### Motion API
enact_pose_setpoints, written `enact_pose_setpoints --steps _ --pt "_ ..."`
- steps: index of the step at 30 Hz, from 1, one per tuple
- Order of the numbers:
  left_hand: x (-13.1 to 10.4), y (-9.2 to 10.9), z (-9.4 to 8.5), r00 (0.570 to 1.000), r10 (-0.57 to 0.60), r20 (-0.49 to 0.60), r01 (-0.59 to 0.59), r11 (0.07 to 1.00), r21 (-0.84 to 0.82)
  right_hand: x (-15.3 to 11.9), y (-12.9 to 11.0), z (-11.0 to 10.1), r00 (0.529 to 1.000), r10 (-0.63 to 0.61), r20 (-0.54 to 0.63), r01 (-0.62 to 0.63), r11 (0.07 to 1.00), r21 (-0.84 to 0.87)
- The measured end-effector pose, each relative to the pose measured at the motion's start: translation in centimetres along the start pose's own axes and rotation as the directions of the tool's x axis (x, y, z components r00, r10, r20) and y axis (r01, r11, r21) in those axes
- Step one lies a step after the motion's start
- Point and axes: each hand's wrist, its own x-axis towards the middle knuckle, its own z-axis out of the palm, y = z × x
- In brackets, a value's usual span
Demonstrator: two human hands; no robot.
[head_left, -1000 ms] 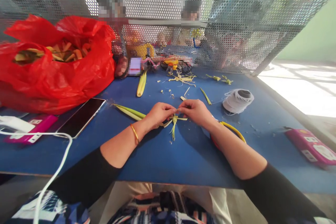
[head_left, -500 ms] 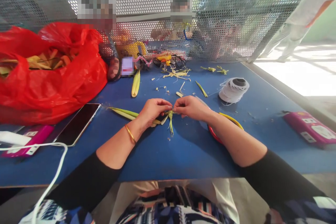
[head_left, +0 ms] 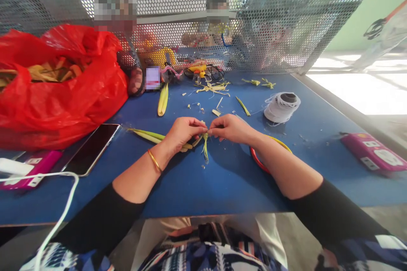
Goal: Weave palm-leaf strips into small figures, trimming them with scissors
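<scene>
Both hands meet over the blue table (head_left: 222,190), fingertips pinched close together. Between them hangs a small figure of knotted corn husk (head_left: 205,146), its thin green-yellow strips pointing toward me. My left hand (head_left: 187,132) is closed at its upper end, and my right hand (head_left: 229,128) pinches there from the other side. Any thread between the fingertips is too fine to make out. Long corn husk leaves (head_left: 148,135) lie under and left of my left hand. Below my right forearm sits a tool with red and yellow handles (head_left: 259,163), partly covered.
A red plastic bag (head_left: 104,106) of husks stands at left, near a phone (head_left: 92,150) and a white cable (head_left: 74,190). A thread spool (head_left: 281,108) stands at right, with a magenta pack (head_left: 373,150) beyond. Husk scraps (head_left: 213,88) lie before the perforated metal screen (head_left: 270,42).
The view has shifted slightly. Both hands keep their pinch at the top of the husk figure, with hardly any movement. A person at the far right has moved toward the edge.
</scene>
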Motion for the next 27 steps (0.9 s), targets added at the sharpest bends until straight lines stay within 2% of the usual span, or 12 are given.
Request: enact_pose_setpoints --steps 3,5,6,9,11,13,17,22,27 --pt "-0.1 -0.1 0.0 0.998 0.067 0.019 -0.067 0.997 0.028 0.3 0.5 -0.5 0.985 -0.032 -0.170 0.024 0.998 -0.054" --pt "0.0 -0.2 -0.1 0.993 0.116 0.032 -0.118 0.991 0.057 0.7 0.8 -0.4 0.953 -0.086 -0.290 0.093 0.996 0.011" --pt "0.0 -0.3 -0.1 0.989 0.141 0.037 -0.143 0.987 0.076 0.8 1.0 -0.2 0.943 -0.118 -0.312 0.148 0.986 0.074" --pt "0.0 -0.4 -0.1 0.979 0.197 0.050 -0.202 0.968 0.146 1.1 1.1 0.7 0.955 -0.199 -0.220 0.245 0.947 0.208" --pt "-0.1 -0.3 -0.1 0.975 0.214 0.056 -0.221 0.957 0.189 1.1 1.0 1.3 0.966 -0.222 -0.132 0.242 0.956 0.164" --pt "-0.1 -0.2 -0.1 0.973 0.224 0.058 -0.232 0.945 0.232 1.0 0.9 1.5 0.968 -0.232 -0.094 0.239 0.968 0.079" --pt "0.1 -0.5 -0.2 0.962 0.269 0.043 -0.267 0.903 0.336 0.8 0.8 1.4 0.971 -0.215 -0.106 0.214 0.977 -0.016" --pt "0.4 -1.2 -0.1 0.912 0.411 0.004 -0.353 0.779 0.518 0.7 0.6 1.4 0.975 -0.179 -0.129 0.160 0.977 -0.142" --pt "0.4 -1.5 0.0 0.897 0.441 -0.009 -0.356 0.735 0.577 0.8 0.6 1.5 0.976 -0.166 -0.144 0.140 0.975 -0.173"
